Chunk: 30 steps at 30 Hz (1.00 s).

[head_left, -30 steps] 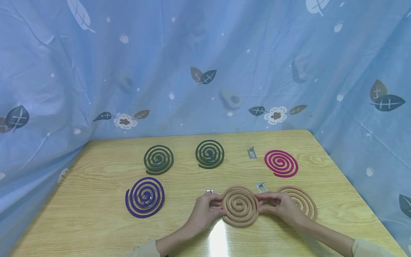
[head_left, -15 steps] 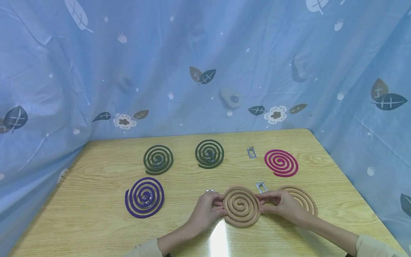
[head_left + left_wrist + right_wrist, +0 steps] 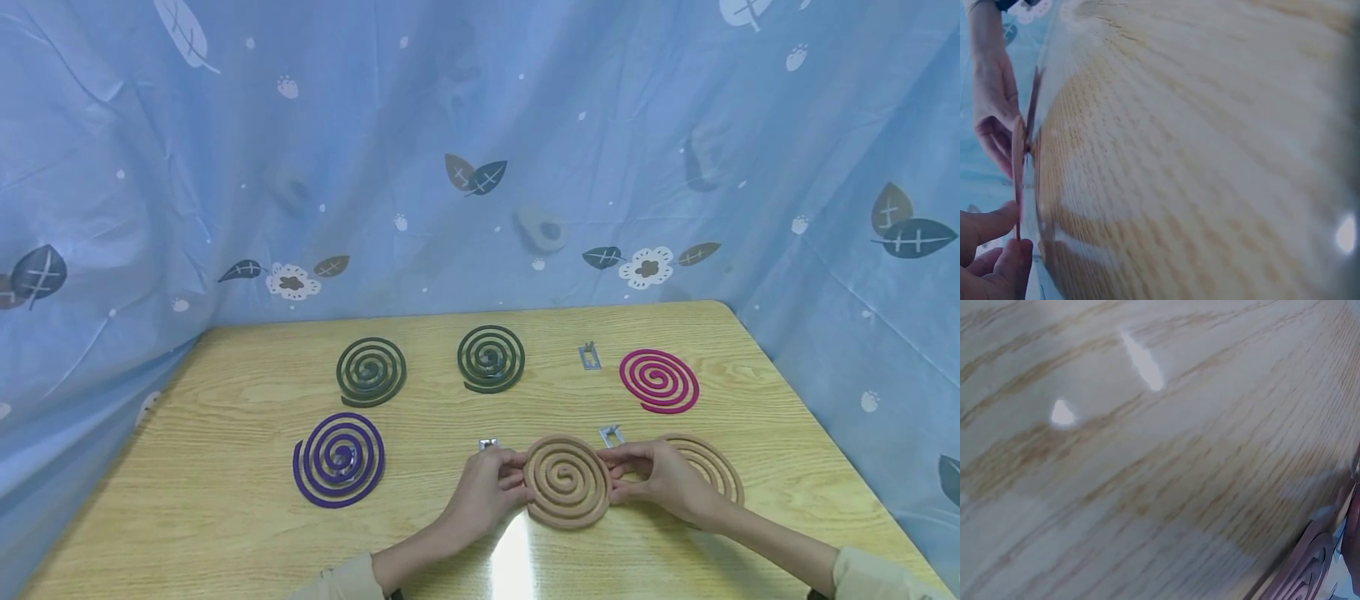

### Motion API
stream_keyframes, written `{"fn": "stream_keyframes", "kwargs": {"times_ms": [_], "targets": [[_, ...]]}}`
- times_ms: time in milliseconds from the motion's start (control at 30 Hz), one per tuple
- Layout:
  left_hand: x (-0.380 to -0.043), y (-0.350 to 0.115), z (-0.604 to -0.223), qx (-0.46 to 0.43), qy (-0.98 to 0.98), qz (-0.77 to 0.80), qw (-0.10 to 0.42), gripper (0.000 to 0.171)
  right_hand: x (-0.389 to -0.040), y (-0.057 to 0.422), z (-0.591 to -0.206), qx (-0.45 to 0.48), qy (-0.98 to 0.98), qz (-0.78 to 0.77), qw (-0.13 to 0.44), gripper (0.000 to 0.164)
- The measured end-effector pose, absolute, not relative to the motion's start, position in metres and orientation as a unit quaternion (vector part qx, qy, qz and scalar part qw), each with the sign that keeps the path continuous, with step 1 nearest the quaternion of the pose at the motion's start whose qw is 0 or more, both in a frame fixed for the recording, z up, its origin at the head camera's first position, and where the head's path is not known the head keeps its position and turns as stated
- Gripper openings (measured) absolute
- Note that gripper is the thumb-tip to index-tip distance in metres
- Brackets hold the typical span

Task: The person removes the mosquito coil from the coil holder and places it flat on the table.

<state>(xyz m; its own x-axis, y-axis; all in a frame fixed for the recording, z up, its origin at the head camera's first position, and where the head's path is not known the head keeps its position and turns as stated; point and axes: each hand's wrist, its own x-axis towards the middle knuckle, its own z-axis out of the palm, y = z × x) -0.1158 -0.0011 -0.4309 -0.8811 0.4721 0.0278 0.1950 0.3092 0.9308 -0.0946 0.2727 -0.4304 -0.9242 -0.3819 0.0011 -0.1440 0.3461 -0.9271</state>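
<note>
A tan mosquito coil [image 3: 568,482] is held up flat-side toward the head camera, over the near part of the table. My left hand [image 3: 483,492] pinches its left rim between thumb and fingers. On the opposite rim my right hand [image 3: 660,479] grips it the same way. The left wrist view has this coil edge-on as a thin strip [image 3: 1017,159], above the wood. Behind my right hand a second tan coil [image 3: 720,471] lies on the table, partly covered by that hand. In the right wrist view, coil rings [image 3: 1300,575] fill the lower right corner.
Small metal stands lie about: one [image 3: 488,444] beyond my left hand, one [image 3: 611,436] beyond my right, another [image 3: 589,357] farther back. Two dark green coils [image 3: 371,372], a purple coil [image 3: 339,460] and a magenta coil [image 3: 659,381] rest on the wooden table. Blue patterned cloth [image 3: 480,250] surrounds it.
The held coil and both hands have shifted slightly to the right. The grip on both rims stays the same, and the other coils lie where they were.
</note>
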Motion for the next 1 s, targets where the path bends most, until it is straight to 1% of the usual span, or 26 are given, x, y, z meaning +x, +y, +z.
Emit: {"fn": "stream_keyframes", "kwargs": {"times_ms": [133, 433, 733, 1000], "targets": [[-0.1152, -0.0007, -0.4304, 0.204, 0.805, 0.543, 0.12, 0.042, -0.0956, 0.2729, -0.4297, -0.158, 0.813, -0.55, 0.113, 0.055], [-0.1144, -0.0012, -0.4305, 0.219, 0.8, 0.547, 0.113, 0.044, -0.0966, 0.2718, -0.4278, -0.16, 0.814, -0.547, 0.116, 0.052], [-0.1173, -0.0012, -0.4313, 0.215, 0.8, 0.548, 0.116, 0.038, -0.0967, 0.2713, -0.4264, -0.156, 0.821, -0.537, 0.113, 0.048], [-0.1194, -0.0016, -0.432, 0.225, 0.802, 0.54, 0.12, 0.039, -0.0958, 0.2712, -0.4286, -0.155, 0.829, -0.529, 0.099, 0.046]]}}
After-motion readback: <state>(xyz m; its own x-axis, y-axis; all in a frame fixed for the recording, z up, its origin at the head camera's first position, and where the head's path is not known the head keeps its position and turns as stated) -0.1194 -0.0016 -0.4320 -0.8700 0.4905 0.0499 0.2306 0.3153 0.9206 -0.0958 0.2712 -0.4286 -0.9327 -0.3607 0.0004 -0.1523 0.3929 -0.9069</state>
